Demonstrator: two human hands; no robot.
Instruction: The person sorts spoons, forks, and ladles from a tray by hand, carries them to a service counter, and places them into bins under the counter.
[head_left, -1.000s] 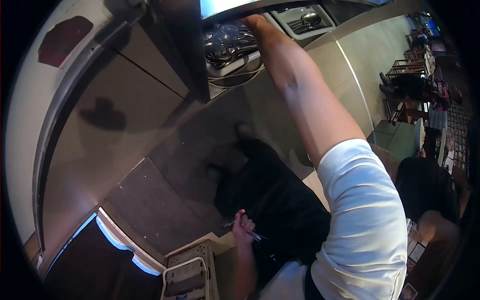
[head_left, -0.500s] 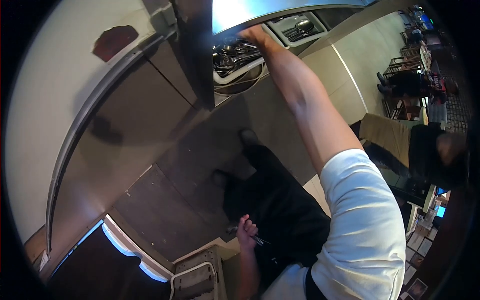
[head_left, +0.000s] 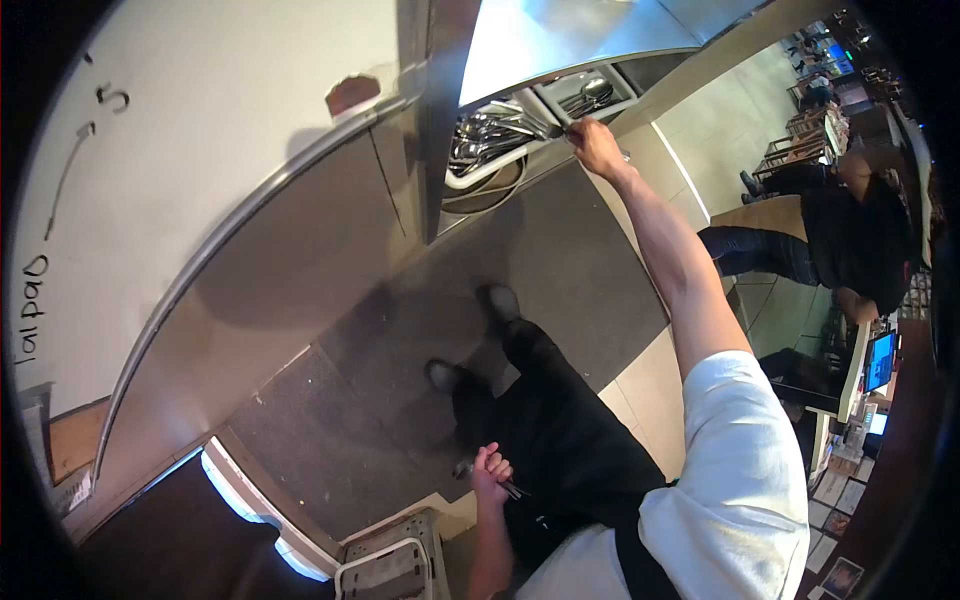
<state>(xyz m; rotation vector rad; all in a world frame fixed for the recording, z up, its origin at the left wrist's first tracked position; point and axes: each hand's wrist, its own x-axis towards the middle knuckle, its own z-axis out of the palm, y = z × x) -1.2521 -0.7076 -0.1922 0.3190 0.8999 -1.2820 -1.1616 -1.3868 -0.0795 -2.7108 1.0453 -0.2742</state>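
My left hand (head_left: 492, 467) is closed in a fist low in front of my dark apron. Metal cutlery (head_left: 515, 490) is gripped in it, thin handles showing on one side and a shiny end on the other. Out at the end of my stretched arm, my right hand (head_left: 597, 147) is closed beside the drawer's front edge. Shiny metal shows at its fingertips and behind the hand, apparently one piece of cutlery whose kind I cannot make out. Close by, a white tray (head_left: 490, 172) holds many spoons and forks (head_left: 490, 135). A second white tray (head_left: 622, 103) contains spoons (head_left: 596, 90).
A metal counter (head_left: 580, 40) overhangs the trays. A whiteboard with handwriting (head_left: 200, 130) and a curved metal edge (head_left: 200, 250) stand left. A folded step stool (head_left: 390, 570) is at the bottom. Another person (head_left: 850, 230) stands at right by a screen (head_left: 880, 360).
My right hand has drawn back from inside the cutlery tray to the drawer's front edge, with metal now showing at its fingers. My left hand still grips its cutlery. The view has shifted.
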